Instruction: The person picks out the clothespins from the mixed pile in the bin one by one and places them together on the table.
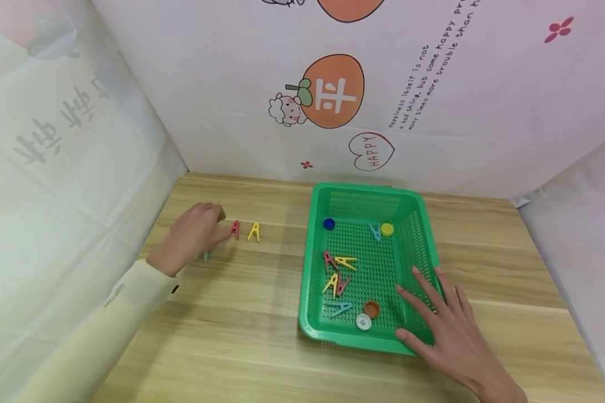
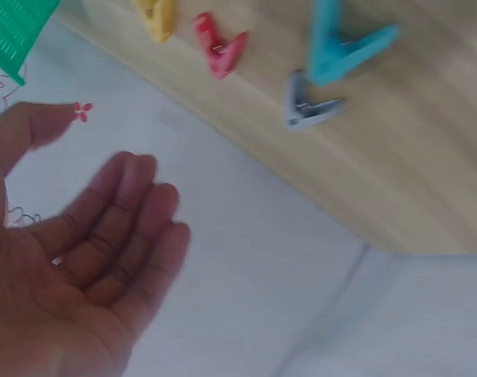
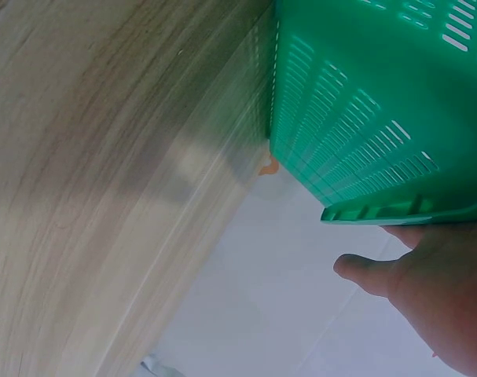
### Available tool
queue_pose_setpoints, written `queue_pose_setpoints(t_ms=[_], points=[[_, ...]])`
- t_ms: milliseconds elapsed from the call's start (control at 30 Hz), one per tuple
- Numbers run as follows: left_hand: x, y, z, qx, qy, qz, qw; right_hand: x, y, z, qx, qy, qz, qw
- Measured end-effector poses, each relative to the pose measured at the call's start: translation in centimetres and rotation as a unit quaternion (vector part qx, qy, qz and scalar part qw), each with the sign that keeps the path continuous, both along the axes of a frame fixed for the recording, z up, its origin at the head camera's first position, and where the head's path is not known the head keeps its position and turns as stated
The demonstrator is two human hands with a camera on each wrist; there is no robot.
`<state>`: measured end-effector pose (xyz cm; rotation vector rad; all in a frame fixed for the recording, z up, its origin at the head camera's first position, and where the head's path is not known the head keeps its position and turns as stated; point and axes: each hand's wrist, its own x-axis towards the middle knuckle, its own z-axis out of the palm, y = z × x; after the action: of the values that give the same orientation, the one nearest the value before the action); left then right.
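Note:
My left hand (image 1: 190,236) hovers over the left part of the table, its fingers loosely bent and holding nothing. Near its fingertips lie a red clothespin (image 1: 235,228) and a yellow clothespin (image 1: 254,231). Partly hidden beneath the hand is a teal clothespin (image 1: 205,256); the left wrist view also shows a grey clothespin (image 2: 307,106). My right hand (image 1: 451,336) rests with spread fingers over the near right rim of a green basket (image 1: 307,280). Inside the basket are several red, yellow and blue clothespins.
Also in the basket are a blue cap (image 1: 329,224), a yellow cap (image 1: 387,229), a brown cap (image 1: 371,309) and a white cap (image 1: 363,322). The wooden table (image 1: 222,324) meets printed white cloth (image 1: 232,112) at the back and sides.

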<state>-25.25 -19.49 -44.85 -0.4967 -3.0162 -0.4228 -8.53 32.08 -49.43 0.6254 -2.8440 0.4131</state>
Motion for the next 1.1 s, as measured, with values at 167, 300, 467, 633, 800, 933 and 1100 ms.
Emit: queue_pose_setpoints(t_ms=[167, 300, 467, 633, 800, 933, 1100], points=[[-1.7, 1.7, 1.2, -0.015, -0.007, -0.043, 0.9989, -0.1, -0.1, 0.0, 0.001, 0.000, 0.000, 1.0000], [-2.7, 3.3, 2.1, -0.029, -0.014, -0.074, 0.9967, 0.0, -0.1, 0.0, 0.004, 0.001, -0.001, 1.0000], [-4.1, 5.6, 3.0, -0.051, -0.006, -0.114, 0.9922, 0.0, -0.1, 0.0, 0.003, 0.001, -0.002, 1.0000], [-5.3, 7.9, 3.7, -0.050, 0.002, -0.159, 0.9861, 0.0, 0.0, 0.1, 0.003, 0.000, 0.000, 1.0000], [-6.0, 10.2, 4.5, -0.060, -0.001, -0.196, 0.9787, -0.1, -0.1, 0.0, 0.001, -0.001, 0.001, 1.0000], [-6.0, 12.2, 5.1, -0.074, -0.007, -0.217, 0.9733, 0.0, -0.1, 0.0, 0.000, -0.003, 0.000, 1.0000], [-5.8, 14.6, 5.0, -0.085, 0.003, -0.261, 0.9617, 0.0, -0.1, 0.0, 0.002, -0.002, -0.002, 1.0000]])
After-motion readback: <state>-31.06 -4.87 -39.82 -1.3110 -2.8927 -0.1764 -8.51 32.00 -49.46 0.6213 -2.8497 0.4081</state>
